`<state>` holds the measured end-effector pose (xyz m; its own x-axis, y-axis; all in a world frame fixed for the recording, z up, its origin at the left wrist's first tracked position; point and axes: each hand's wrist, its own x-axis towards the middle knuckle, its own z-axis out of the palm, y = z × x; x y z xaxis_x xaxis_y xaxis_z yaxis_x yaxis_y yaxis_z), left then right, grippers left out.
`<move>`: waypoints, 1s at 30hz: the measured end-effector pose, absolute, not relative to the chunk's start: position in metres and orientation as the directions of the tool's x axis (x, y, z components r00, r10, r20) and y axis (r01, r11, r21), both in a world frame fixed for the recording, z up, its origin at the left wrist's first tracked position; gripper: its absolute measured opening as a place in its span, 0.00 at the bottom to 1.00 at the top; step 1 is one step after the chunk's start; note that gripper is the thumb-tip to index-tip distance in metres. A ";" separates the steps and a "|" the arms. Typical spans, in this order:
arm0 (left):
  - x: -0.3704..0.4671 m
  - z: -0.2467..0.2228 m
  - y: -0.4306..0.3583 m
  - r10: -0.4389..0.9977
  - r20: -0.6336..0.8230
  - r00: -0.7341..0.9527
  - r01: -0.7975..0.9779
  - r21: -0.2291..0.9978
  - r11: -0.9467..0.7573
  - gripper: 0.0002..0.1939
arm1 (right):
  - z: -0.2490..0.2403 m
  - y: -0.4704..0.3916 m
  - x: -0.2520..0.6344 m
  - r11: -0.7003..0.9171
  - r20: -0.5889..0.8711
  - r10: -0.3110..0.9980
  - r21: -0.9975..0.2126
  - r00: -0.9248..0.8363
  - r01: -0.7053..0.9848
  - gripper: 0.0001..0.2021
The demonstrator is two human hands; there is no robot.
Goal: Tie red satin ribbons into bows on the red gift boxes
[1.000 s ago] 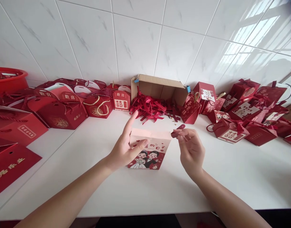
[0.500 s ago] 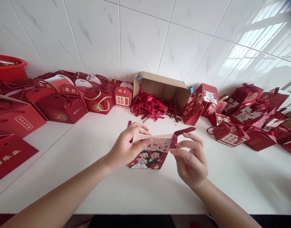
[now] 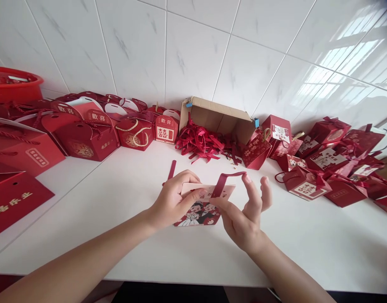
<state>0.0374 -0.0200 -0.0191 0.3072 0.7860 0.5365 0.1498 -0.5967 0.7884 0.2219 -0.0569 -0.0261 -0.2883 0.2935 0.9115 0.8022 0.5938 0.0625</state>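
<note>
A small gift box [image 3: 198, 213], pink above and red below with a cartoon bride and groom, stands on the white table before me. My left hand [image 3: 173, 198] grips its upper left corner, thumb across the front and fingers behind. A dark red ribbon strap [image 3: 220, 185] rises in front of the box's upper right part and bends to the right. My right hand [image 3: 244, 221] has its thumb at the strap's lower part and its index fingertip at the bent end; the other fingers are raised. Another ribbon end [image 3: 172, 169] sticks up behind my left hand.
An open cardboard box [image 3: 218, 113] by the tiled wall spills red ribbons [image 3: 201, 141]. Red gift boxes [image 3: 89, 141] line the left side, beside a red basin [image 3: 15, 86]. More finished-looking boxes [image 3: 307, 183] are piled at the right.
My right hand has moved left, bringing the strap from the box's right edge across its front. My index finger has stretched out along the strap. The left hand keeps its hold.
</note>
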 end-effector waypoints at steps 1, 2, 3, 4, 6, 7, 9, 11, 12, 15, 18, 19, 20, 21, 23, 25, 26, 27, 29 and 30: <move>0.037 -0.019 -0.020 0.782 0.543 0.305 0.147 0.785 -0.602 0.06 | -0.025 -0.058 0.223 0.611 0.910 0.300 0.049 -0.288 0.791 0.15; 0.037 -0.019 -0.021 0.779 0.547 0.307 0.142 0.783 -0.605 0.06 | -0.024 -0.058 0.225 0.634 0.908 0.315 0.014 -0.276 0.773 0.14; 0.037 -0.018 -0.021 0.779 0.546 0.309 0.137 0.785 -0.605 0.06 | -0.023 -0.057 0.228 0.658 0.911 0.336 -0.044 -0.240 0.752 0.12; 0.037 -0.018 -0.021 0.782 0.541 0.311 0.135 0.789 -0.600 0.06 | -0.021 -0.056 0.231 0.675 0.919 0.351 -0.115 -0.180 0.728 0.11; 0.037 -0.017 -0.021 0.793 0.522 0.314 0.136 0.802 -0.582 0.07 | -0.017 -0.053 0.240 0.687 0.940 0.340 -0.237 -0.016 0.687 0.10; 0.037 -0.017 -0.020 0.799 0.515 0.310 0.137 0.808 -0.573 0.08 | -0.014 -0.051 0.244 0.688 0.948 0.313 -0.271 0.062 0.673 0.10; 0.038 -0.018 -0.020 0.808 0.509 0.297 0.138 0.815 -0.563 0.08 | -0.010 -0.046 0.251 0.704 0.954 0.256 -0.295 0.157 0.646 0.11; 0.038 -0.018 -0.019 0.808 0.512 0.290 0.129 0.816 -0.564 0.07 | -0.005 -0.044 0.254 0.749 0.949 0.269 -0.313 0.163 0.584 0.10; 0.038 -0.018 -0.019 0.807 0.515 0.288 0.124 0.816 -0.565 0.07 | -0.003 -0.044 0.255 0.778 0.946 0.289 -0.323 0.149 0.539 0.10; 0.038 -0.019 -0.019 0.810 0.514 0.281 0.126 0.817 -0.562 0.07 | -0.002 -0.049 0.257 0.837 0.949 0.305 -0.309 0.085 0.451 0.12; 0.038 -0.019 -0.019 0.814 0.516 0.266 0.145 0.814 -0.563 0.07 | -0.007 -0.060 0.258 0.861 0.954 0.298 -0.260 -0.021 0.437 0.17; 0.039 -0.020 -0.019 0.812 0.520 0.266 0.149 0.810 -0.567 0.07 | -0.010 -0.064 0.257 0.873 0.942 0.326 -0.271 -0.073 0.406 0.18; 0.039 -0.020 -0.019 0.806 0.529 0.266 0.149 0.804 -0.576 0.07 | -0.013 -0.067 0.256 0.882 0.919 0.374 -0.309 -0.128 0.357 0.19; 0.039 -0.020 -0.020 0.797 0.541 0.269 0.144 0.795 -0.589 0.06 | -0.016 -0.070 0.253 0.878 0.881 0.437 -0.375 -0.180 0.298 0.20; 0.040 -0.021 -0.021 0.764 0.581 0.281 0.120 0.769 -0.628 0.04 | -0.020 -0.073 0.244 0.826 0.790 0.564 -0.530 -0.242 0.193 0.19; 0.041 -0.021 -0.023 0.722 0.626 0.294 0.093 0.733 -0.674 0.02 | -0.024 -0.072 0.234 0.760 0.722 0.648 -0.636 -0.244 0.135 0.18; 0.041 -0.021 -0.024 0.703 0.645 0.301 0.084 0.716 -0.693 0.01 | -0.025 -0.071 0.229 0.739 0.704 0.670 -0.663 -0.235 0.122 0.18; 0.041 -0.022 -0.025 0.686 0.659 0.307 0.079 0.701 -0.709 0.01 | -0.026 -0.070 0.225 0.727 0.694 0.683 -0.676 -0.227 0.119 0.18; 0.041 -0.023 -0.026 0.658 0.681 0.322 0.074 0.675 -0.734 0.01 | -0.028 -0.067 0.220 0.731 0.697 0.680 -0.669 -0.227 0.135 0.20; 0.042 -0.023 -0.027 0.646 0.689 0.330 0.069 0.665 -0.744 0.02 | -0.029 -0.066 0.219 0.753 0.719 0.657 -0.641 -0.226 0.149 0.21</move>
